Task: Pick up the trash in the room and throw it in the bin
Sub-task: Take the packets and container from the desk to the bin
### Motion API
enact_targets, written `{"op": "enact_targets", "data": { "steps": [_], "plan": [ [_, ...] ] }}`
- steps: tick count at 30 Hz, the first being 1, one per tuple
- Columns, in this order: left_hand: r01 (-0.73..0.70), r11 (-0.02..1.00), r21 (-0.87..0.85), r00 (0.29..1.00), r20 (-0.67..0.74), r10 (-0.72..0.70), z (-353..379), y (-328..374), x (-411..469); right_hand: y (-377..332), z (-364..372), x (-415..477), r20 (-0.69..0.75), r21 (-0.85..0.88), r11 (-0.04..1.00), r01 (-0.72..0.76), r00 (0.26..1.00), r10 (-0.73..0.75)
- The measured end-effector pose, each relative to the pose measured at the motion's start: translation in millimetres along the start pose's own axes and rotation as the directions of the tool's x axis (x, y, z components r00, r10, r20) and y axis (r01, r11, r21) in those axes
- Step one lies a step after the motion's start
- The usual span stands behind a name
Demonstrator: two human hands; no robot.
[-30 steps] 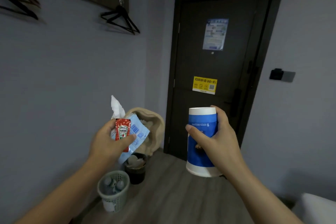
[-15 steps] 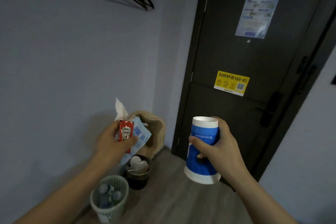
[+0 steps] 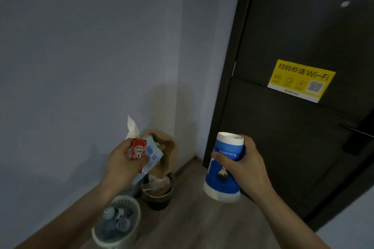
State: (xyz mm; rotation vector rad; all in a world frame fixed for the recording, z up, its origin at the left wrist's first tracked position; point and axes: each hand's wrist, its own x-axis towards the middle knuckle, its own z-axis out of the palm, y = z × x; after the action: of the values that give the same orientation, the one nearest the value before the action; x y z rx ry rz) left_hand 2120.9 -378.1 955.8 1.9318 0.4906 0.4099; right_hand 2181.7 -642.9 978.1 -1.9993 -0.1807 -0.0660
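Note:
My left hand [image 3: 123, 162] grips a bundle of trash: a red ketchup packet [image 3: 138, 149], a pale blue wrapper [image 3: 152, 154] and a white tissue [image 3: 132, 127] sticking up behind. My right hand [image 3: 245, 164] holds a blue and white paper cup [image 3: 223, 178] upside down, wide rim downward. Both hands hover above two bins by the wall. The dark bin [image 3: 156, 198] is stuffed with paper and a brown paper bag [image 3: 165, 147] rising out of it. Several plastic bottles lie in the pale mesh bin [image 3: 129, 228] in front.
A blue-grey wall [image 3: 91, 56] runs along the left to a corner. The dark door [image 3: 293, 107] on the right carries a yellow Wi-Fi sticker [image 3: 301, 80] and a handle [image 3: 356, 133]. Wood-look floor [image 3: 192, 224] lies between the bins and the door.
I have moved closer to the bins and the door, and my view has tilted down; the hangers have left the view. Both hands keep the same hold on their items.

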Motion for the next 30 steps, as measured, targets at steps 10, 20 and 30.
{"op": "enact_targets", "data": {
  "steps": [10, 20, 30],
  "plan": [
    [0.190, 0.952, 0.238, 0.979, -0.121, -0.165, 64.4, -42.3, 105.2, 66.7, 36.8, 163.9, 0.171, -0.021, 0.991, -0.131, 0.976, 0.133],
    [0.373, 0.864, 0.339, 0.927, -0.095, -0.363, 109.2, -139.5, 256.8, 143.6, 157.3, 305.0, 0.273, -0.124, 0.959, -0.257, 0.920, 0.281],
    [0.496, 0.736, 0.461, 0.834, -0.019, -0.551, 161.2, -262.3, 336.8, 255.8, 268.6, 386.7, 0.275, -0.323, 0.907, -0.269, 0.890, 0.362]
  ]
}}
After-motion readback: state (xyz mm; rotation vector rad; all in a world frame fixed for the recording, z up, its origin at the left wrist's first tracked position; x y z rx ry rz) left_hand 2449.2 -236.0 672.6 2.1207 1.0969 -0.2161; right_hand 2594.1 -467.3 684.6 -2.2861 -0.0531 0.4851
